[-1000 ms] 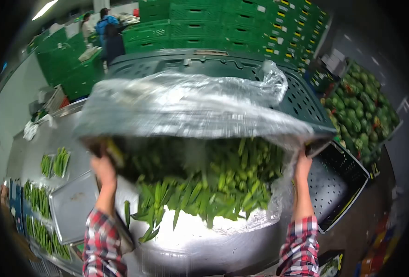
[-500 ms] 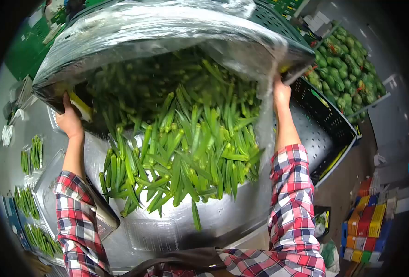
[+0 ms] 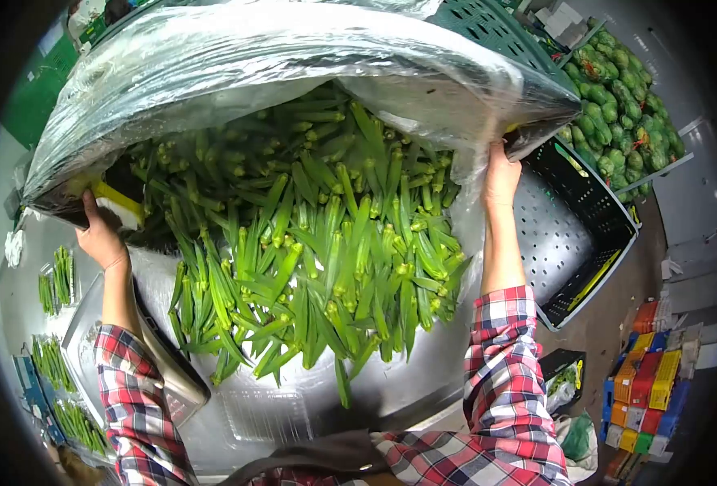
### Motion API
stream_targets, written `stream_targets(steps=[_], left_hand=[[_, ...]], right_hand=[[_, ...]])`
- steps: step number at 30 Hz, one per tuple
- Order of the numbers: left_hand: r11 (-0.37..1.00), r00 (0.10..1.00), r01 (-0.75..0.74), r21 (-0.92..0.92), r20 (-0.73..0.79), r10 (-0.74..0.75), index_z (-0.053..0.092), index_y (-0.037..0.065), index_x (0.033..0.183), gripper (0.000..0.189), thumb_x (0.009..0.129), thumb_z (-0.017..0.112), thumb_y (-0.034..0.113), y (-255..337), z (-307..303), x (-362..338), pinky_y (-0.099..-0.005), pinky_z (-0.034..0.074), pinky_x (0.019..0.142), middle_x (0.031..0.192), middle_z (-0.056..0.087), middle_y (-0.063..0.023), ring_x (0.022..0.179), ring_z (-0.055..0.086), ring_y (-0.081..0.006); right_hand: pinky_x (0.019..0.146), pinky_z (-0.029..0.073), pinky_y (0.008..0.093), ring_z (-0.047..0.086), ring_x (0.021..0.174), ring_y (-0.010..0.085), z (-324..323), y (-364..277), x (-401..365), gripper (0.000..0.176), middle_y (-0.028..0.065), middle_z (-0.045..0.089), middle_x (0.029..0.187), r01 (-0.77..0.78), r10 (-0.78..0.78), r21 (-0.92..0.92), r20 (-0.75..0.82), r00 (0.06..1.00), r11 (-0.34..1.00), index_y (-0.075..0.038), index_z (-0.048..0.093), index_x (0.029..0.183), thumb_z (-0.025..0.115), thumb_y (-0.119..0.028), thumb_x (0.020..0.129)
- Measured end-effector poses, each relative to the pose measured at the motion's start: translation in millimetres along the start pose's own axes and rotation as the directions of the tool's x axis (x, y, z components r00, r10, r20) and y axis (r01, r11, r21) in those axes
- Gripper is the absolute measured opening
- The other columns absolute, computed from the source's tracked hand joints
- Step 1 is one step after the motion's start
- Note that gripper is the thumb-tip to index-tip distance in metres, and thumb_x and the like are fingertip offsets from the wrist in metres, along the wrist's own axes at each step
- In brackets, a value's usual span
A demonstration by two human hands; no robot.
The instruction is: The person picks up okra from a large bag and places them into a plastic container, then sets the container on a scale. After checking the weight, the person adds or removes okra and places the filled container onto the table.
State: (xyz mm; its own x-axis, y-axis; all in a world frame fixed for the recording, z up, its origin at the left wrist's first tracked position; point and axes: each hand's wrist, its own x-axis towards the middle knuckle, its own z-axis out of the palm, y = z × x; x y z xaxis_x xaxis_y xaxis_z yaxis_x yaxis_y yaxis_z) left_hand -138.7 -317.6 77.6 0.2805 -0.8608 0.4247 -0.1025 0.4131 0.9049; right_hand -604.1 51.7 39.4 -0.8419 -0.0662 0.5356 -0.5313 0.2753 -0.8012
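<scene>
A large crate, lined with clear plastic film, is tipped on its side with its mouth toward me. Green okra spills from it in a heap onto the metal table, while more okra lies in the shaded interior. My left hand is closed on the crate's left edge, beside a yellow strip. At the opposite end, my right hand grips the right edge and the film there. The fingers of both hands are partly hidden behind the rim.
Packed okra lies in small trays at the left. A flat scale-like device sits beside my left forearm. On the right stand a black perforated crate, a bin of green papayas or similar produce and stacked coloured crates.
The tipped crate's mouth looks wider and nearer, and its left corner sits lower. More okra shows inside. Both hands keep their grip, the left one shifted down and left.
</scene>
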Motion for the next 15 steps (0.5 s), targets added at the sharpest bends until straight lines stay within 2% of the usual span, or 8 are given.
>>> stream_targets(steps=[6, 7, 8, 10, 11, 12, 14, 15], left_hand=[[0.997, 0.991, 0.080, -0.023, 0.106, -0.077, 0.063, -0.004, 0.086, 0.034, 0.086, 0.057, 0.030, -11.7, -50.2, -9.8, -0.0225, 0.031, 0.039, 0.060, 0.055, -0.0025, 0.044, 0.040, -0.0048], [0.967, 0.991, -0.118, 0.226, 0.092, 0.099, 0.063, -0.003, 0.081, 0.035, 0.086, 0.057, 0.031, -37.5, -51.5, 7.5, -0.0243, 0.031, 0.038, 0.058, 0.053, -0.0020, 0.043, 0.039, -0.0056], [0.937, 0.968, -0.252, 0.243, 0.070, 0.242, 0.060, -0.001, 0.075, 0.036, 0.085, 0.058, 0.033, -28.1, -36.5, 7.1, -0.0255, 0.031, 0.039, 0.055, 0.051, -0.0013, 0.042, 0.039, -0.0063], [0.887, 0.886, -0.454, 0.085, -0.062, 0.460, 0.055, 0.003, 0.061, 0.040, 0.084, 0.059, 0.036, 14.0, -4.2, -7.6, -0.0276, 0.032, 0.040, 0.049, 0.046, 0.0005, 0.041, 0.039, -0.0078], [0.988, 0.998, 0.012, 0.155, 0.059, -0.021, 0.054, 0.003, 0.063, 0.040, 0.084, 0.060, 0.036, 19.3, -24.7, -15.8, -0.0262, 0.034, 0.044, 0.051, 0.047, 0.0004, 0.043, 0.040, -0.0085], [0.980, 0.983, 0.174, 0.096, 0.033, -0.178, 0.058, 0.000, 0.069, 0.038, 0.082, 0.061, 0.035, 3.5, -37.1, -14.9, -0.0261, 0.036, 0.046, 0.054, 0.048, -0.0002, 0.047, 0.043, -0.0090], [0.915, 0.914, -0.383, 0.129, -0.094, 0.395, 0.060, -0.002, 0.072, 0.038, 0.081, 0.063, 0.035, -4.5, -33.4, -16.8, -0.0279, 0.037, 0.045, 0.054, 0.049, -0.0014, 0.046, 0.044, -0.0109], [0.995, 0.999, -0.017, 0.098, -0.029, 0.020, 0.059, -0.002, 0.072, 0.039, 0.081, 0.063, 0.036, 2.2, -38.1, -15.5, -0.0292, 0.039, 0.046, 0.055, 0.051, -0.0030, 0.048, 0.046, -0.0121]], right_hand=[[0.076, 0.043, 0.0316, 0.054, 0.078, 0.0237, -13.2, -43.8, -29.9, 0.031, 0.0095, 0.063, 0.085, -0.089, 0.087, 0.273, 0.019, 0.996, 0.958, 0.005, 0.059, 0.098, 0.058, -0.023, 0.083], [0.074, 0.043, 0.0318, 0.055, 0.075, 0.0240, -16.7, -41.2, -29.7, 0.029, 0.0095, 0.063, 0.083, -0.079, 0.080, 0.221, 0.004, 0.997, 0.972, 0.005, 0.060, 0.095, 0.057, -0.022, 0.084], [0.070, 0.045, 0.0331, 0.057, 0.072, 0.0263, -10.6, -17.6, -15.9, 0.028, 0.0141, 0.064, 0.079, 0.021, -0.017, -0.090, 0.045, 0.999, 0.996, 0.005, 0.061, 0.092, 0.057, -0.021, 0.084], [0.072, 0.045, 0.0344, 0.059, 0.077, 0.0272, -7.0, -37.1, -14.3, 0.029, 0.0186, 0.062, 0.084, -0.081, 0.082, -0.040, 0.012, 0.997, 0.996, 0.005, 0.059, 0.098, 0.056, -0.020, 0.084], [0.072, 0.045, 0.0349, 0.059, 0.077, 0.0270, -15.0, -16.2, -14.7, 0.030, 0.0187, 0.062, 0.087, -0.005, 0.004, -0.066, -0.023, 1.000, 0.998, 0.004, 0.057, 0.102, 0.056, -0.020, 0.084], [0.072, 0.045, 0.0347, 0.058, 0.077, 0.0255, -21.1, -27.6, -21.9, 0.034, 0.0167, 0.062, 0.090, -0.032, 0.032, -0.012, -0.006, 0.999, 0.999, 0.004, 0.056, 0.104, 0.056, -0.023, 0.084], [0.072, 0.044, 0.0344, 0.056, 0.076, 0.0226, -34.6, -51.6, -37.0, 0.041, 0.0126, 0.063, 0.095, -0.090, 0.088, 0.095, 0.028, 0.996, 0.991, 0.005, 0.054, 0.108, 0.057, -0.028, 0.084], [0.070, 0.044, 0.0331, 0.056, 0.076, 0.0204, -29.4, -33.5, -36.4, 0.042, 0.0129, 0.063, 0.093, -0.065, 0.065, 0.017, 0.006, 0.998, 0.998, 0.005, 0.054, 0.107, 0.056, -0.031, 0.085]])
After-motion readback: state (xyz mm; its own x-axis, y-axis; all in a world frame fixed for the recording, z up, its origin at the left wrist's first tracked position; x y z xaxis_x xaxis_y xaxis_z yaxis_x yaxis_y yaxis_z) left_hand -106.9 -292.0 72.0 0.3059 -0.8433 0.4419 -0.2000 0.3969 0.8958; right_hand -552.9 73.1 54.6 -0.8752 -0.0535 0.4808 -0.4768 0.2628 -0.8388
